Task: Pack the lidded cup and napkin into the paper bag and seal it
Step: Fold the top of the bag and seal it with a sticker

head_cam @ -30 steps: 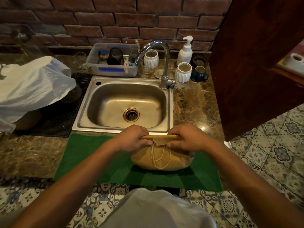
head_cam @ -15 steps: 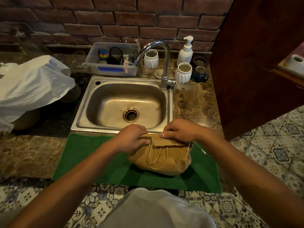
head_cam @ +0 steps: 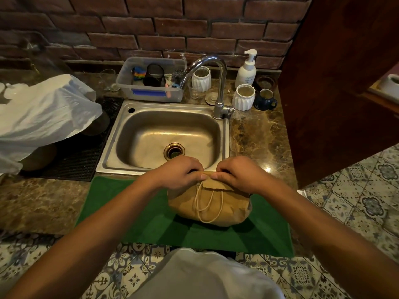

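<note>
So both hands are pinching the folded-over top edge of the paper bag (head_cam: 207, 203); left hand (head_cam: 180, 174) and right hand (head_cam: 238, 174) sit close together, fingers curled down over the fold; the bag's twine handles (head_cam: 208, 203) hang loose down its front; bag sits bulged out on a green mat (head_cam: 133, 216) on the marble tabletop (head_cam: 254, 139), just in front of the steel sink (head_cam: 168, 134); can't see the cup or napkin; faucet (head_cam: 218, 83), two white ribbed cups and a soap pump (head_cam: 247, 67) behind; white plastic bag (head_cam: 43, 117) off left.
</note>
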Demonstrator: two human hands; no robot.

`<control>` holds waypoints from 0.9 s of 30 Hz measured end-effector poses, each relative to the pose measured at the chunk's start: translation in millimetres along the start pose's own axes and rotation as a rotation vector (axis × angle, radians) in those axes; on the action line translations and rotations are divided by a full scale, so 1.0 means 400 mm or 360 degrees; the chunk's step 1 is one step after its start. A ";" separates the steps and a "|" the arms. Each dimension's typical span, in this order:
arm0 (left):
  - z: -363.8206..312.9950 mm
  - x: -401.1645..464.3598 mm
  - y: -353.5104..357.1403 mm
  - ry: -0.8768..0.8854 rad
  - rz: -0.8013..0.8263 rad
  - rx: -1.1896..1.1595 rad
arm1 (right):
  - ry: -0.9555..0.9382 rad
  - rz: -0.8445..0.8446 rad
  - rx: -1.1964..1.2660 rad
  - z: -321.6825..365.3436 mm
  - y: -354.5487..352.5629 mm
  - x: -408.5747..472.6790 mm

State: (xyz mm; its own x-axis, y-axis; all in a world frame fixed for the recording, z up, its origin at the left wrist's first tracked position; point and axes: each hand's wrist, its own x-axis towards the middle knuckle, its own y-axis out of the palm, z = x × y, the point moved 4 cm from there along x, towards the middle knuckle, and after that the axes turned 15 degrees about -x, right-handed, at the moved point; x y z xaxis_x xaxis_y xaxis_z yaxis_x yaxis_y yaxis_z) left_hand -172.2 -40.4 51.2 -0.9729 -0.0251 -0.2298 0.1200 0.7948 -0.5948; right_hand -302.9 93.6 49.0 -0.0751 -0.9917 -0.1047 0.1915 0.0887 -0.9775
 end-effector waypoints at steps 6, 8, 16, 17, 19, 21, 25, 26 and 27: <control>-0.015 0.013 0.018 0.0189 -0.0133 -0.0009 | -0.0069 -0.0037 -0.0069 0.016 -0.011 0.005; -0.013 0.014 0.014 0.0176 -0.0136 -0.0022 | -0.0061 -0.0058 -0.0055 0.012 -0.012 0.005; 0.022 -0.008 0.000 0.0099 -0.0069 -0.0178 | -0.0014 0.0053 0.0121 -0.032 -0.005 -0.016; 0.026 -0.012 0.000 0.0086 -0.0078 -0.0203 | -0.0017 0.0070 0.0147 -0.035 -0.001 -0.017; 0.033 -0.016 0.002 0.0057 -0.0092 -0.0272 | -0.0028 0.0093 0.0193 -0.034 0.001 -0.014; 0.051 -0.024 -0.004 0.0013 -0.0137 -0.0366 | -0.0015 0.0096 0.0217 -0.041 0.001 -0.016; 0.099 -0.059 -0.025 -0.0053 -0.0271 -0.0526 | 0.0024 0.0129 0.0300 -0.074 0.001 -0.032; 0.104 -0.065 -0.027 -0.0070 -0.0296 -0.0555 | 0.0012 0.0141 0.0294 -0.072 -0.002 -0.029; 0.111 -0.068 -0.027 -0.0098 -0.0315 -0.0582 | 0.0004 0.0151 0.0282 -0.067 -0.004 -0.022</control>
State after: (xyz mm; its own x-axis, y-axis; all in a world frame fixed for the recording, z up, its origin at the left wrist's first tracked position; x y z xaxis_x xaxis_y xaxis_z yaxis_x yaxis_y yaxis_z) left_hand -138.4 -75.3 29.7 -0.9552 -0.2264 -0.1905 -0.1570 0.9336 -0.3221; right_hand -328.6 104.8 46.6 -0.0509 -0.9794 -0.1953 0.3672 0.1635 -0.9157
